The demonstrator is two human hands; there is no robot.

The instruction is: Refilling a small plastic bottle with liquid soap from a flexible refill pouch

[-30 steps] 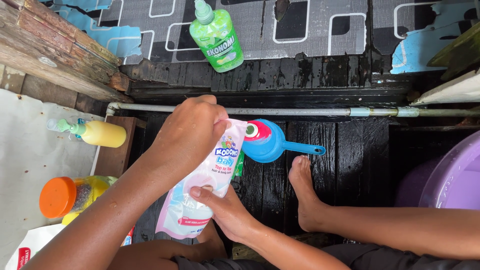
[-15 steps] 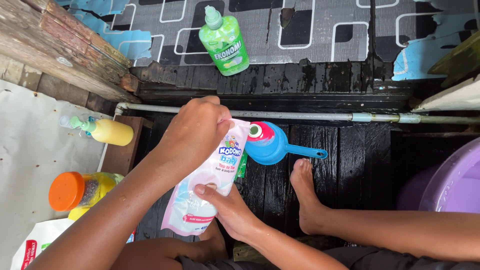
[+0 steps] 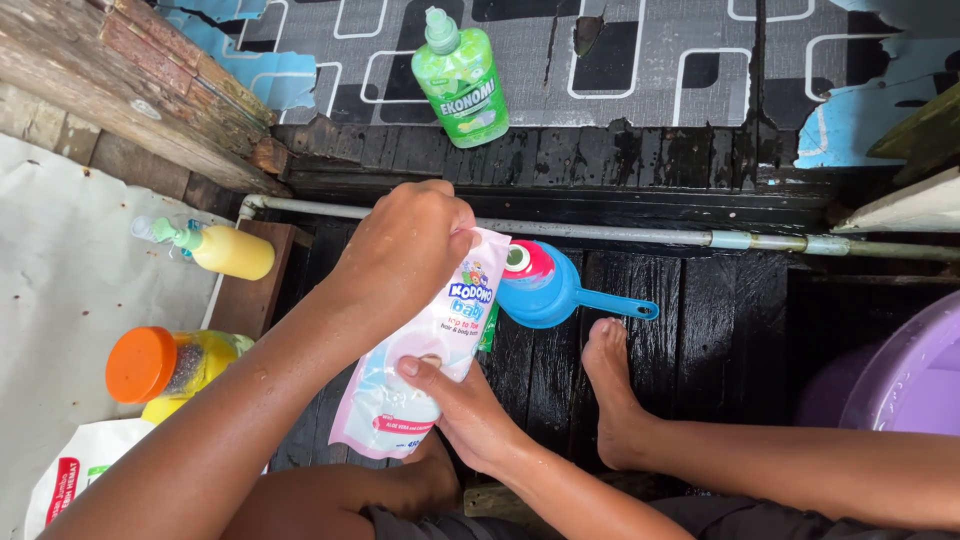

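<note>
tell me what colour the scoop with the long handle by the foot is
Blue. The scoop lies on the dark wet boards; the head view shows it best.

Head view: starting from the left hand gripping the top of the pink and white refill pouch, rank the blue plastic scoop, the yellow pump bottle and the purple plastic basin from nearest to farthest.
From the left hand on the pink and white refill pouch:
1. Blue plastic scoop, just to its right on the wet black boards.
2. Yellow pump bottle, to its left, lying on its side.
3. Purple plastic basin, at the far right edge.
</note>
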